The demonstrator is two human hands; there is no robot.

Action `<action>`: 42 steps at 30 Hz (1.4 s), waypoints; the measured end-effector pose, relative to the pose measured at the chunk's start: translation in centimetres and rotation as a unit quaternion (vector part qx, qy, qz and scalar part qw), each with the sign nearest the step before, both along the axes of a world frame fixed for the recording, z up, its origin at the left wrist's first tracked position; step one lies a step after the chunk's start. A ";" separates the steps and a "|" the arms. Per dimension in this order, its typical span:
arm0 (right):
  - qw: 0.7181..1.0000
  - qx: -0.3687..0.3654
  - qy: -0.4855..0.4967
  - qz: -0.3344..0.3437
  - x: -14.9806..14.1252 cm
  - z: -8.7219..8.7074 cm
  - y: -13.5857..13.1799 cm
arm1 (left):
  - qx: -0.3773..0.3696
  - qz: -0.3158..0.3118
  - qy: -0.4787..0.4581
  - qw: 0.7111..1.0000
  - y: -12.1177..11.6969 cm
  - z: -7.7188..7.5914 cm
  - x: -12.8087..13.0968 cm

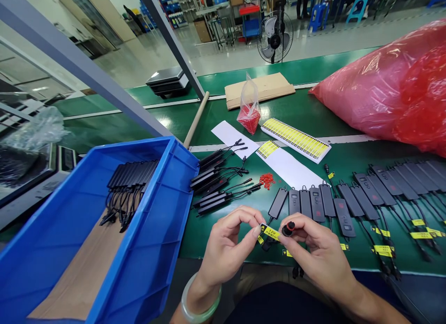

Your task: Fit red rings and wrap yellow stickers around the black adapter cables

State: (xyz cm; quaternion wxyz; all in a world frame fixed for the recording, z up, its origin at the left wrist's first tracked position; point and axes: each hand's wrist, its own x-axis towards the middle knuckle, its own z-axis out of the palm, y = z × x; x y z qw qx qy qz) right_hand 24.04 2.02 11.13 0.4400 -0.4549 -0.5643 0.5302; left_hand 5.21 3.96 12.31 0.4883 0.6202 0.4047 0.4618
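Observation:
A yellow "12V" label (pixel 271 232) is stretched between my two hands above the bench's front edge. My left hand (pixel 228 252) is closed in a pinch on the label's left end. Between the thumb and fingers of my right hand (pixel 318 254) is a black cable connector (pixel 288 228) with a red ring, close to the label's right end. Just beyond my hands lies a black box-shaped module (pixel 278 203) with a cable. To its right runs a row of similar modules (pixel 317 203), several with yellow labels (pixel 383 250) on their cables.
At left stands a blue bin (pixel 181 189) with stacked modules (pixel 132 173). More modules (pixel 212 201), red rings (pixel 267 181), a label sheet (pixel 296 139) and backing paper (pixel 292 168) lie on the green bench. Behind are a bag of red pieces (pixel 249 117), cardboard (pixel 275 87) and a large pink bag (pixel 369 82).

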 end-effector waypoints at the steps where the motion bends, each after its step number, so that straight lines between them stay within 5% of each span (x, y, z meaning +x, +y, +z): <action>1: 1.000 0.003 0.002 0.000 0.0 0.0 0.0 | 0.000 0.000 -0.001 1.000 0.0 0.0 0.0; 19: 0.999 0.032 -0.007 -0.007 -0.1 -0.3 0.0 | -0.013 0.011 -0.013 1.000 -0.2 -0.4 0.2; 30: 0.991 0.077 0.001 -0.113 -0.8 -0.8 -0.7 | -0.027 0.075 -0.084 0.993 -0.2 -1.4 1.2; 35: 0.993 0.094 -0.019 -0.064 -0.6 -0.7 -0.9 | 0.006 -0.007 -0.026 1.000 -0.2 -1.0 1.7; 39: 0.986 0.130 -0.057 -0.082 0.4 0.1 0.8 | 0.043 0.142 -0.059 0.987 1.0 -1.6 -0.2; 42: 0.976 0.186 -0.075 -0.079 1.2 1.3 3.3 | 0.024 0.185 0.070 0.980 2.0 -4.4 -1.4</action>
